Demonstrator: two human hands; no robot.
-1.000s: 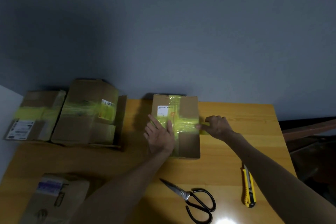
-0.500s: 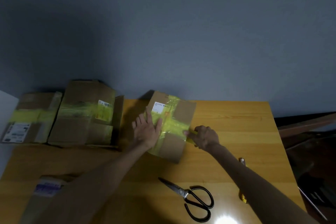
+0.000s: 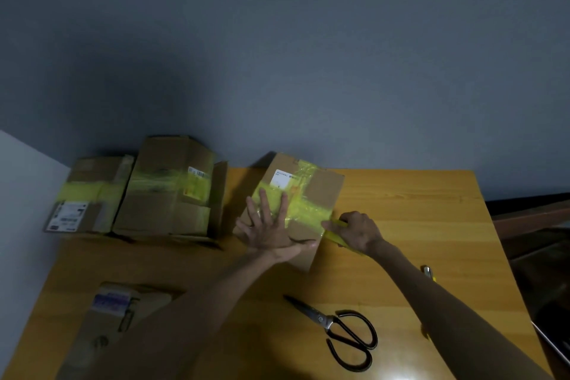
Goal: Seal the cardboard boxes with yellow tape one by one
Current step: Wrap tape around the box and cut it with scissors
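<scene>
— What's the setting?

— A yellow-orange wooden table [image 3: 401,225] pushed against a plain grey-blue wall [image 3: 308,55], in dim light. A pale surface [image 3: 24,182] cuts in at the far left, and something dark lies off the table's right edge, too dim to make out.

— And the boxes?

— All shut, so their contents are hidden. The cardboard box being worked on [image 3: 320,191] sits at the back middle of the table, turned at an angle, with yellow tape [image 3: 305,210] crossing its top both ways and a white label [image 3: 281,179] near its far corner. Left of it stand two more, touching each other: a taller taped box [image 3: 166,194] with a flap standing open beside it, and a lower taped box [image 3: 89,191] with a shipping label, at the table's far-left corner. A fourth box [image 3: 108,318], showing a purple-printed label and no yellow tape that I can see, lies at the near left, partly behind the forearm.

— The hands?

— The left hand [image 3: 271,231] is spread flat, fingers wide, pressing on the top of the middle box. The right hand [image 3: 354,230] is curled at that box's right edge, pinching the loose yellow tape end against its side.

— Any tools?

— Black-handled scissors [image 3: 342,330] lie closed on the near table. A yellow utility knife [image 3: 428,272] peeks out behind the right forearm.
</scene>
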